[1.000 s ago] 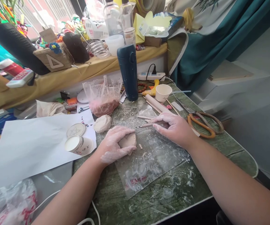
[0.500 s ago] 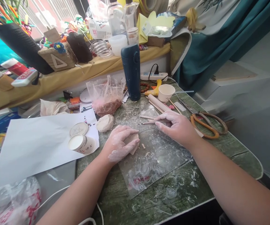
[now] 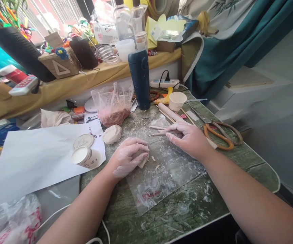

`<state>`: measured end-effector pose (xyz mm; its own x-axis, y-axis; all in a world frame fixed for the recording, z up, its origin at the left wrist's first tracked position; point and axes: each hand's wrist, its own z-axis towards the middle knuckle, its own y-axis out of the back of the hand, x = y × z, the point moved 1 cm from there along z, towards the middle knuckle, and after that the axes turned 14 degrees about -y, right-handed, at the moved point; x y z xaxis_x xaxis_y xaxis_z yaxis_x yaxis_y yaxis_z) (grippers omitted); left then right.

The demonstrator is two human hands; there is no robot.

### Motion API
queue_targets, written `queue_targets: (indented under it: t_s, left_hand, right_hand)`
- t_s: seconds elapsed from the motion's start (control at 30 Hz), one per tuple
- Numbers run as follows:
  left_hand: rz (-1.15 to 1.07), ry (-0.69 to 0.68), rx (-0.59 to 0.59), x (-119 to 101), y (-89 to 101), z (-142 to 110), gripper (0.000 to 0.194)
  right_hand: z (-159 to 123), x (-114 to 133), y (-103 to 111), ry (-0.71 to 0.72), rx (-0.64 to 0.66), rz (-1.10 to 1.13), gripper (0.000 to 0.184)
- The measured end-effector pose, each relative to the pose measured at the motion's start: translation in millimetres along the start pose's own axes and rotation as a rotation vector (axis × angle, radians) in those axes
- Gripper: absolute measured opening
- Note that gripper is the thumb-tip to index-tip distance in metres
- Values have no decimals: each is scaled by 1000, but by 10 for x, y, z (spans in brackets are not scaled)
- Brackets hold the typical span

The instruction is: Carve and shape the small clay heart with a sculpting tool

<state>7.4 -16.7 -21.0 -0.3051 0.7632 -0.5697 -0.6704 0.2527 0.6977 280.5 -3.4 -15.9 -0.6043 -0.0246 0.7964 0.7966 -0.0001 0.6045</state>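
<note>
My left hand (image 3: 131, 156), dusted with white powder, curls over a pale piece of clay (image 3: 143, 161) and hides most of it. That clay rests on a clear plastic sheet (image 3: 161, 189), with small clay scraps (image 3: 157, 167) beside it. In my right hand (image 3: 183, 137), also powdery, the fingers close round a thin modelling tool (image 3: 157, 134) whose narrow tip points left, low over the sheet. Just behind it lies another thin stick (image 3: 156, 127). A rounded lump of clay (image 3: 112, 134) sits beyond my left hand.
Scissors (image 3: 219, 135), a rolling pin (image 3: 169, 111) and a paper cup (image 3: 177, 100) stand to the right. A blue bottle (image 3: 139, 81) and a bag of reddish clay (image 3: 114, 115) are behind. White paper (image 3: 39, 159) with another cup (image 3: 86, 157) lies left.
The view has shifted slightly, so things sit a little further left. My left fingers have closed further over the clay, covering more of it. My right hand keeps its hold on the tool.
</note>
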Motion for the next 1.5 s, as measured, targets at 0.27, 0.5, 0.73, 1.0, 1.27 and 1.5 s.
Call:
queue_targets:
  t_s: [0.27, 0.5, 0.73, 1.0, 1.27, 1.5]
  left_hand:
    - [17, 35, -47, 0, -31, -14, 16]
    - [67, 125, -117, 52, -59, -52, 24]
    - [69, 71, -94, 68, -63, -42, 24]
    - [53, 65, -72, 29, -30, -25, 23]
    - [44, 68, -50, 17, -16, -27, 19]
    - [47, 76, -42, 24, -11, -38, 19]
  right_hand:
    - [-6, -6, 21, 9, 11, 4, 18]
    - [-133, 107, 15, 178, 335, 140, 16]
    - [-169, 79, -37, 241, 350, 54, 16]
    - [-152, 34, 36, 164, 350, 17, 16]
    - [-134, 20, 65, 104, 351, -3, 15]
    - [-136, 50, 89, 72, 475, -22, 12]
